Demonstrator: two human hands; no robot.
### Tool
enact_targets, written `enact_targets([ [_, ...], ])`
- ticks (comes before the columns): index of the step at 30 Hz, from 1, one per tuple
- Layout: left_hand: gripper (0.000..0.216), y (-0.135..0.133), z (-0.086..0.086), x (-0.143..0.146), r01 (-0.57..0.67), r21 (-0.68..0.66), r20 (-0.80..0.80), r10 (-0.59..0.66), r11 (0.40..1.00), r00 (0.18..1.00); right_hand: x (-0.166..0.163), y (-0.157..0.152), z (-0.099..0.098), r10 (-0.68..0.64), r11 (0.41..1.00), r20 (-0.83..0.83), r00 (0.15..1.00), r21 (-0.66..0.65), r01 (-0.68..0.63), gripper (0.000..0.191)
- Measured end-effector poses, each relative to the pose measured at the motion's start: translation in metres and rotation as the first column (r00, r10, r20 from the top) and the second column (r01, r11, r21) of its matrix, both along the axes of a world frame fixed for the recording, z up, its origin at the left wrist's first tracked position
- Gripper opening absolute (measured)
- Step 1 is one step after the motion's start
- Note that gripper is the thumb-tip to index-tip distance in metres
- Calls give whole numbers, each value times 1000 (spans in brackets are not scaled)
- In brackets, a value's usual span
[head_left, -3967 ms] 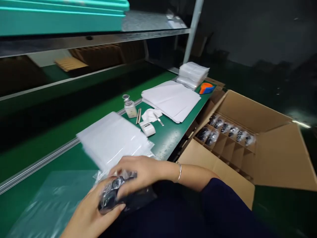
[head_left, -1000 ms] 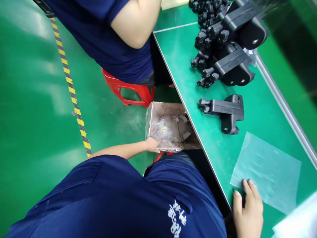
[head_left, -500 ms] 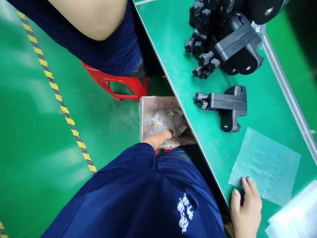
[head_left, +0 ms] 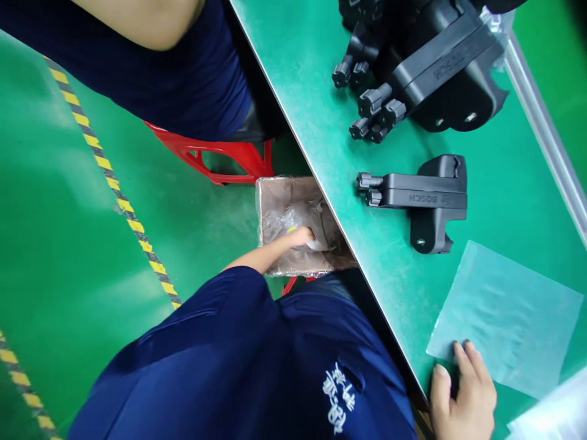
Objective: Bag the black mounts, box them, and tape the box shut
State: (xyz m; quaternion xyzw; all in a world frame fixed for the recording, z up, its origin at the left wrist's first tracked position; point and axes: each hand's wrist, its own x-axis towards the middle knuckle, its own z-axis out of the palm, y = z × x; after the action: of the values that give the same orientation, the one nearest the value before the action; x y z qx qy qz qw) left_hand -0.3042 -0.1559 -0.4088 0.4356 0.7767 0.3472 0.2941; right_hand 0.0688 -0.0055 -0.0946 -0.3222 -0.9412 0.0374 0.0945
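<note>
My left hand (head_left: 302, 236) reaches down into a cardboard box (head_left: 275, 190) lined with clear plastic. Its fingers look curled beside a pale, whitish piece in the box; whatever they hold is hidden. On the green table, my right hand (head_left: 465, 391) rests with thumb and fingers apart, its fingertips at the near edge of a flat clear plastic bag (head_left: 509, 318). Beyond the bag lies a black plastic Bosch-marked part (head_left: 424, 198) with knobs at its left end.
More black knobbed parts (head_left: 440, 73) are piled at the table's far end. White sheets (head_left: 554, 412) lie at the lower right. A metal rail (head_left: 545, 134) runs along the right. A co-worker's sleeve (head_left: 183, 98) and a red stool (head_left: 220, 156) are at upper left.
My left hand has shifted slightly up and left inside the box, and more of the forearm shows. My right hand stays by the bag. The view has shifted a little.
</note>
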Motion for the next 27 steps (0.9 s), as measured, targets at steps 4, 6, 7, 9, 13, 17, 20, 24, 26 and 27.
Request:
enact_targets([
  [4,31,-42,3,-42,-185,-123,147,202,975,968,-3,3,1,5,1000,28,1000,-4,-5,64],
  [6,28,-52,9,-51,-234,-167,193,265,958,945,-3,5,0,5,1000,47,999,-6,-5,65],
  [7,27,-53,13,-53,-249,-179,212,284,952,935,-2,6,-1,8,1000,56,998,-5,-8,66],
  [9,25,-51,25,-53,-259,-180,244,298,949,923,2,5,-1,33,999,57,998,19,-35,62],
  [13,9,-40,75,-39,-189,-111,300,214,976,930,-4,-14,14,150,967,-167,974,231,-110,57],
  [17,18,-41,168,-3,60,51,363,-75,997,929,-70,-53,32,430,856,-124,894,-259,-448,59],
  [20,17,-55,236,17,373,376,362,-505,848,783,-140,-75,16,407,631,-172,897,-657,-412,59],
  [24,11,-86,261,-12,-135,402,322,-1,905,947,-182,-80,-25,357,423,-79,931,-875,-237,24],
  [26,13,-99,244,-39,-424,301,198,379,854,904,-177,-76,-31,239,449,-17,971,-885,-126,26],
  [27,17,-103,231,-50,-497,241,102,487,834,867,-171,-73,-28,204,479,-6,979,-872,-105,25],
])
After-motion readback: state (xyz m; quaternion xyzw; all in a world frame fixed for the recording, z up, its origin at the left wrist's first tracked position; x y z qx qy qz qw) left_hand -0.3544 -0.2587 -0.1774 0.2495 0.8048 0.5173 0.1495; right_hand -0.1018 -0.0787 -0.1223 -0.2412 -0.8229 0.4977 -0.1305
